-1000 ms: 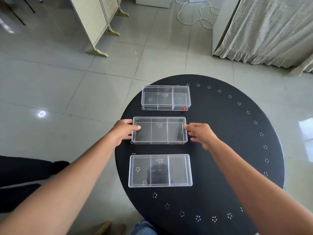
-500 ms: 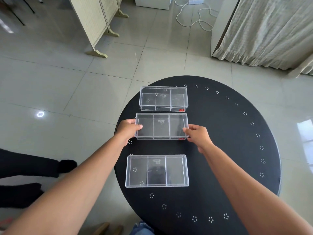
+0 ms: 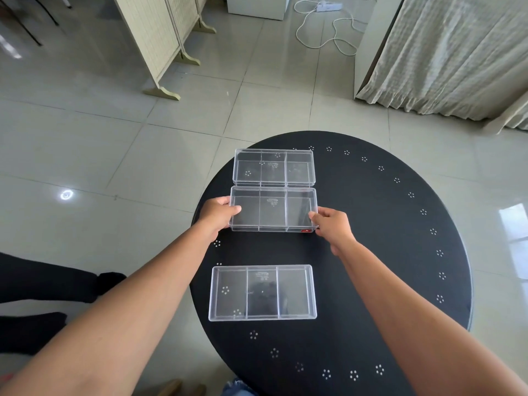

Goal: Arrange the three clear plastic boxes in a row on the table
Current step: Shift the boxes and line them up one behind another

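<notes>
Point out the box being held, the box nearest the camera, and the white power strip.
held box [image 3: 273, 210], head view, middle compartment
nearest box [image 3: 262, 292], head view, middle compartment
power strip [image 3: 328, 6], head view, its body

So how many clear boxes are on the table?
3: far box; middle box, held at its ends by left hand and right hand; near box. None seem hidden.

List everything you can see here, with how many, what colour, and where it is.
clear plastic boxes: 3, transparent, in a line on the table: far, middle, near
table: 1, black with white dot clusters, centre
folding screen: 1, cream, floor upper left
curtain: 1, beige, upper right
cable: 1, white, floor at top
left hand: grips middle box's left end
right hand: grips its right end
</notes>
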Available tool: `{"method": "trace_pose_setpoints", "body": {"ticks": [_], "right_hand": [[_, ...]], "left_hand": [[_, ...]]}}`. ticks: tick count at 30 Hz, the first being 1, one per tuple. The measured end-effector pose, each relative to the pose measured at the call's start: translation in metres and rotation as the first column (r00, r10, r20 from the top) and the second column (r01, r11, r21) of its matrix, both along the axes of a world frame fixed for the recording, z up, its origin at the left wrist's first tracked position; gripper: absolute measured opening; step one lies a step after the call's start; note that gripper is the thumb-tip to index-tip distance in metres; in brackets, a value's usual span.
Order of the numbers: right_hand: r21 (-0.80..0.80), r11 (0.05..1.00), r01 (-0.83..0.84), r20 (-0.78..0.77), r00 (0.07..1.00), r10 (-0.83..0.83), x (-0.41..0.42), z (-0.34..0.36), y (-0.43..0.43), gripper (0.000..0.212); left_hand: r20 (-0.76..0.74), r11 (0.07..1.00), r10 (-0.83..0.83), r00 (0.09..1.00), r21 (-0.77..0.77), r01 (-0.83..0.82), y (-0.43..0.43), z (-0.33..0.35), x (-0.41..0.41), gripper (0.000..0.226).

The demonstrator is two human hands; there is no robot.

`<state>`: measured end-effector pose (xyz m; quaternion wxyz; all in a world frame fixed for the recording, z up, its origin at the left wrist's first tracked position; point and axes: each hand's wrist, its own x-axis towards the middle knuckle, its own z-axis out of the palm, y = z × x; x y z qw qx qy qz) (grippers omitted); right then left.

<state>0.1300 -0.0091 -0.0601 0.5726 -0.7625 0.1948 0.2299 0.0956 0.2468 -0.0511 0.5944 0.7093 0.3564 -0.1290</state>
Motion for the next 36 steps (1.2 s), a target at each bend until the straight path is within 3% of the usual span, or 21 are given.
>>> {"method": "trace_pose_setpoints", "body": {"ticks": [13,19,23,28,32,36], "right_hand": [[-0.036,0.999,0.0,-0.021,1.0,-0.001,0.004,-0.001,0.001,0.025],[-0.058,0.998,0.03,-0.07,0.997,-0.034,-0.004,0.001,-0.009,0.076],[-0.067,0.993,-0.098,-0.158,0.984,0.086,-0.025,0.005,-0.02,0.091],[-0.059,0.966,-0.251,-0.217,0.948,0.233,-0.059,0.008,-0.028,0.091],[-0.017,0.948,-0.319,-0.268,0.915,0.303,-0.079,0.005,-0.031,0.089],[0.013,0.944,-0.329,-0.281,0.905,0.319,-0.094,-0.003,-0.034,0.058]], "left_hand": [[-0.014,1.0,0.0,1.0,0.022,0.0,-0.001,0.001,0.002,0.046],[-0.036,0.998,-0.021,0.999,0.059,0.023,0.004,0.004,-0.01,0.072],[-0.152,0.978,-0.199,0.968,0.04,0.207,0.015,0.013,-0.036,0.083],[-0.296,0.949,-0.3,0.907,0.009,0.316,0.02,0.022,-0.08,0.09],[-0.343,0.953,-0.299,0.891,-0.066,0.294,0.019,0.024,-0.11,0.092],[-0.332,0.969,-0.243,0.912,-0.116,0.216,0.012,0.018,-0.129,0.087]]}}
